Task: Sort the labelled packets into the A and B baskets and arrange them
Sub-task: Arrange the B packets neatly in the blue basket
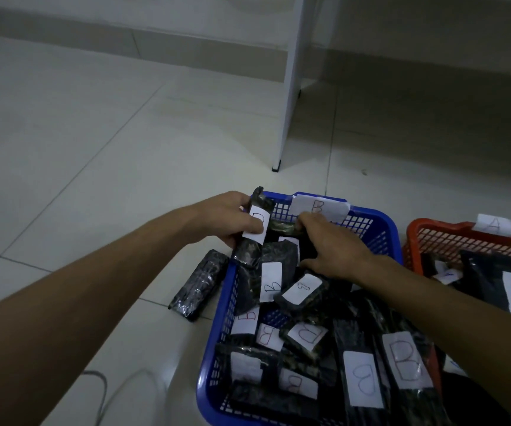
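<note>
A blue basket with a paper tag B on its far rim holds several black packets with white B labels. My left hand grips one black labelled packet upright at the basket's far left corner. My right hand reaches into the far end of the basket, its fingers closed on another dark packet lying there. To the right stands a red basket tagged A, with black packets labelled A inside. One black packet lies on the floor just left of the blue basket, label not visible.
Pale floor tiles stretch to the left and ahead. A white furniture leg stands on the floor beyond the blue basket. A thin grey cable loops on the floor at the lower left.
</note>
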The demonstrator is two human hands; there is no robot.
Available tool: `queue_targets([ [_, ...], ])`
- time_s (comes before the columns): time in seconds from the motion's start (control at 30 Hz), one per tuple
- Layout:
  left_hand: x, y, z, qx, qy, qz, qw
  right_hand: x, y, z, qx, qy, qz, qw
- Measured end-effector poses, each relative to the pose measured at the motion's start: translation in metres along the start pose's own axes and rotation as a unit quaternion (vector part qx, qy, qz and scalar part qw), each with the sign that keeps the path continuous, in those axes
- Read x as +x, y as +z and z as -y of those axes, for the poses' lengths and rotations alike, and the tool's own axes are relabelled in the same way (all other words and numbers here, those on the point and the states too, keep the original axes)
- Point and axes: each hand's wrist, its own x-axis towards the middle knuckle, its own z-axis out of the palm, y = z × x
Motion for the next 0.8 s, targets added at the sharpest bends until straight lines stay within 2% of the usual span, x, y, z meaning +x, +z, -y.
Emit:
queue_targets([
  [0.07, -0.001, 0.000, -0.001, 0.000, 0.000, 0.006, 1.000, 0.002, 0.000, -0.001, 0.025, 0.010, 0.005, 1.000],
  [0.2, -0.003, -0.002, -0.002, 0.016, -0.005, 0.006, 1.000, 0.005, 0.001, -0.005, -0.004, -0.006, 0.005, 1.000],
  [0.27, -0.003, -0.003, -0.002, 0.015, -0.008, 0.004, 1.000, 0.005, 0.001, -0.007, -0.008, -0.018, 0.031, 0.999],
  [0.37, -0.004, -0.003, -0.002, 0.006, -0.009, -0.001, 1.000, 0.001, 0.004, -0.011, 0.049, -0.021, 0.086, 0.995],
  [0.43, -0.004, -0.004, -0.001, 0.000, -0.006, 0.001, 1.000, 0.000, 0.005, -0.013, 0.067, -0.025, 0.062, 0.996],
  [0.53, -0.004, -0.006, 0.001, -0.003, -0.001, 0.005, 1.000, 0.004, 0.000, -0.013, 0.093, -0.047, -0.027, 0.994],
  [0.67, -0.004, -0.009, 0.002, -0.002, 0.012, 0.014, 1.000, 0.009, 0.001, -0.012, 0.055, -0.090, -0.022, 0.994],
  [0.8, -0.003, -0.008, 0.002, -0.003, 0.038, 0.012, 0.999, -0.002, -0.003, -0.018, -0.035, -0.077, -0.042, 0.996],
])
